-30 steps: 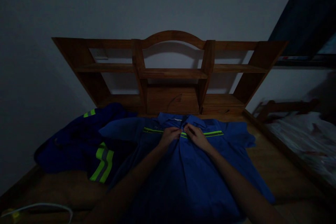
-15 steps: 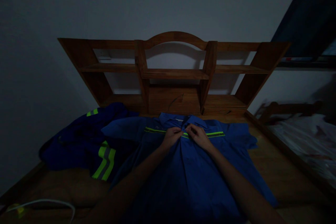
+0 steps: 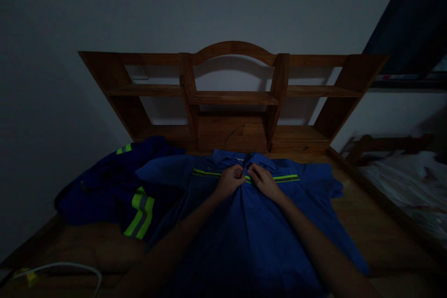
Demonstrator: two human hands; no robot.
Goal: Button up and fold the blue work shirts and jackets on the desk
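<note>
A blue short-sleeved work shirt [image 3: 258,223] with a yellow-green stripe across the chest lies spread, front up, its collar towards the shelf. My left hand [image 3: 230,180] is closed on the edge of the front opening just below the collar, fingers curled in. Close beside it, my right hand [image 3: 263,180] pinches the other edge of the opening between thumb and fingers. The two hands almost meet at the shirt's middle line. Any button between the fingertips is too small and dark to make out.
Left of the shirt lies a crumpled darker blue garment [image 3: 101,191] with reflective bands. Behind stands a wooden shelf unit [image 3: 233,98] against the wall. A white cable [image 3: 66,265] curves at the lower left. A whitish plastic-like heap [image 3: 408,186] lies beyond the right edge.
My left hand has turned slightly, its fingers curling more visibly at the shirt opening. My right hand stays nearly in place. The camera view has shifted a little.
</note>
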